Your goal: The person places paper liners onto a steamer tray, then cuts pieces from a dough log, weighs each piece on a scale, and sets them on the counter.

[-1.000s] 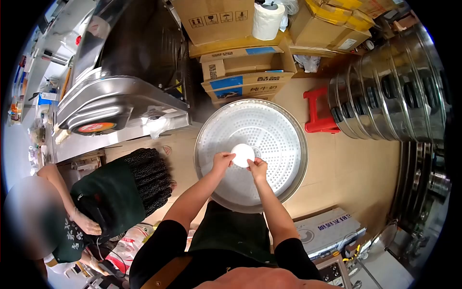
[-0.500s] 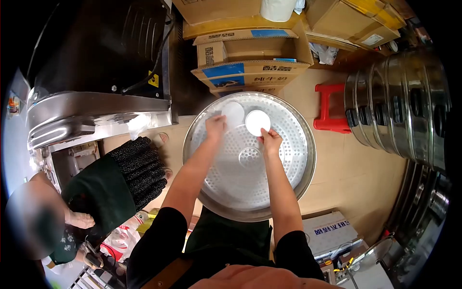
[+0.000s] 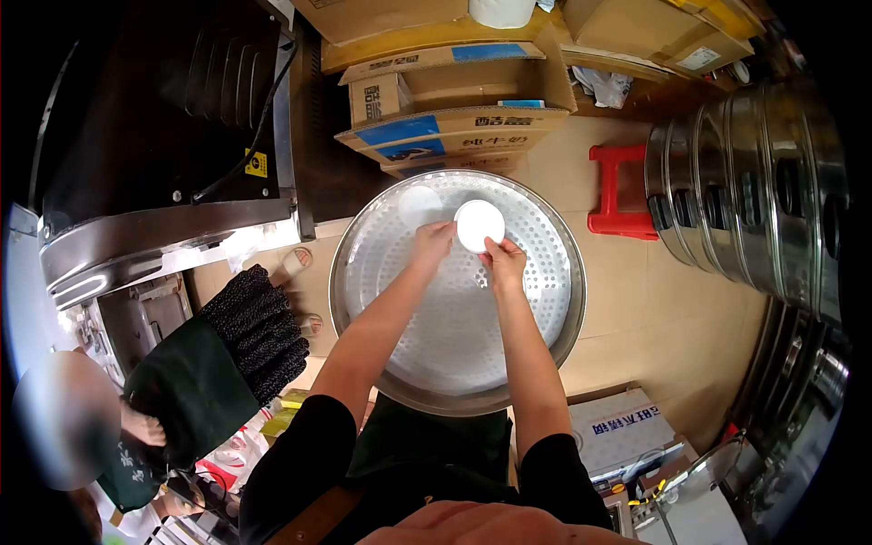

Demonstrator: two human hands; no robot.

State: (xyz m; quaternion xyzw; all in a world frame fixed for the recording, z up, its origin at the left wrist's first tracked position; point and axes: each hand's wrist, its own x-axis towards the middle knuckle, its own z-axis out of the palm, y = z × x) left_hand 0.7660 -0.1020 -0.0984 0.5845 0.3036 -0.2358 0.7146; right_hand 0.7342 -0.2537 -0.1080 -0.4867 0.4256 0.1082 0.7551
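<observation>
Discs [image 3: 480, 226] sit between both hands [image 3: 470, 254].

Commercial kitchen, back-room type

Evidence: tall stack of big metal steamer tiers with black handles [image 3: 749, 195], wide perforated steamer tray [image 3: 436, 336], dark steel machine with yellow warning label [image 3: 154, 109]. Cardboard cartons with Chinese print [image 3: 454, 118] by a wooden shelf [image 3: 400, 44]. Tiled floor [image 3: 645, 318]. Co-worker in dark green apron [image 3: 195, 381]. Reads as food-business workspace, not home.
</observation>
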